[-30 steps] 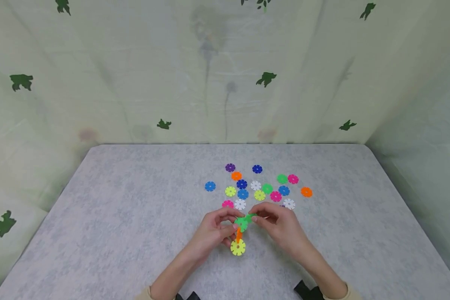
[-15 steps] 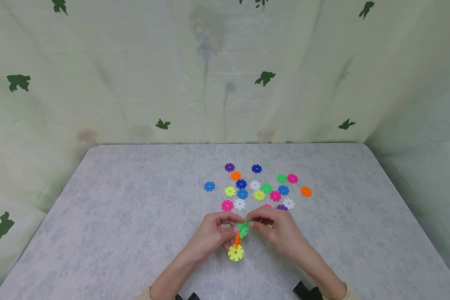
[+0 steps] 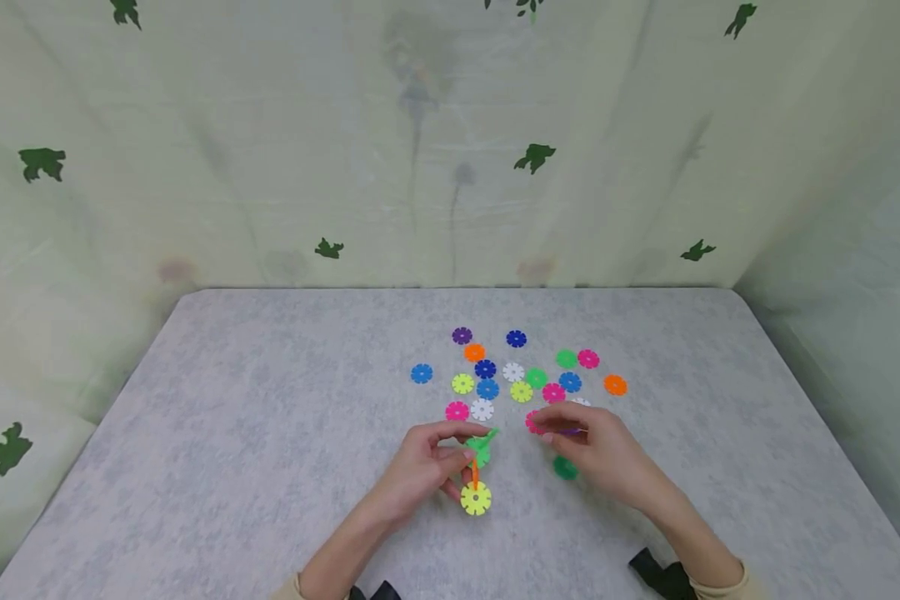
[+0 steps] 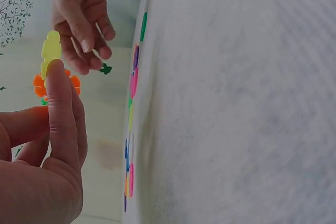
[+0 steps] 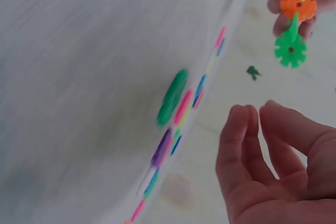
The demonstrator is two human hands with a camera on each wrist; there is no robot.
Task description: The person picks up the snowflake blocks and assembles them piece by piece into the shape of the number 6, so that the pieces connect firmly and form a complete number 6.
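Note:
My left hand [image 3: 423, 462] pinches a short chain of slotted plastic discs. Lowest hangs a yellow disc [image 3: 476, 499], joined to an orange disc [image 3: 475, 475] seen edge-on. Above them is a green disc [image 3: 478, 453], with another green disc [image 3: 491, 435] pointing up to the right. In the left wrist view, a finger lies against the yellow disc [image 4: 51, 51]. My right hand [image 3: 603, 450] is apart from the chain, fingers loosely bent and holding nothing in the right wrist view. It hovers near a pink disc [image 3: 534, 422] and a dark green disc [image 3: 566, 467].
Several loose discs lie scattered beyond the hands, among them a white disc [image 3: 482, 409], a light blue disc [image 3: 422, 373] and an orange disc [image 3: 615, 385] at the right. The grey table [image 3: 270, 417] ends at a patterned curtain [image 3: 270, 167] behind and at both sides.
My right hand has let go of the upper green disc and moved right, away from the chain. The dark green disc on the table has come into sight. My left hand still holds the chain.

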